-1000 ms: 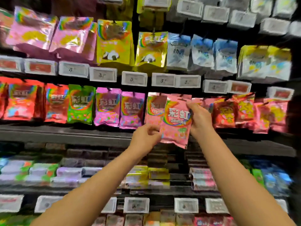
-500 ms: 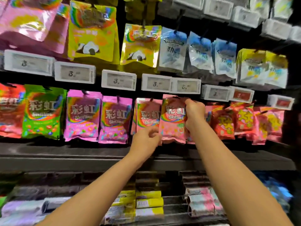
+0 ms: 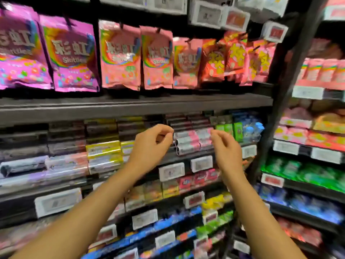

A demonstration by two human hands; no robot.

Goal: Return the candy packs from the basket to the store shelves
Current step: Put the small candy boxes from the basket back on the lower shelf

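Observation:
Three pink Skittles packs hang side by side on hooks above the dark shelf board (image 3: 130, 106); the middle pink pack (image 3: 157, 58) hangs free of my hands. My left hand (image 3: 151, 144) floats below that shelf, fingers loosely curled, holding nothing. My right hand (image 3: 226, 146) is beside it at the same height, fingers apart and empty. Both hands are in front of a lower row of small pink-and-white candy rolls (image 3: 188, 142). No basket is in view.
Purple Skittles packs (image 3: 71, 55) hang at the left, red-orange packs (image 3: 229, 57) at the right. Lower shelves carry small candy boxes and white price tags (image 3: 171, 171). A dark upright post (image 3: 283, 101) divides off another shelf unit at the right.
Both hands have let go of the pink pack, which now hangs on its hook, and have dropped below the shelf board. The camera has tilted down and moved closer.

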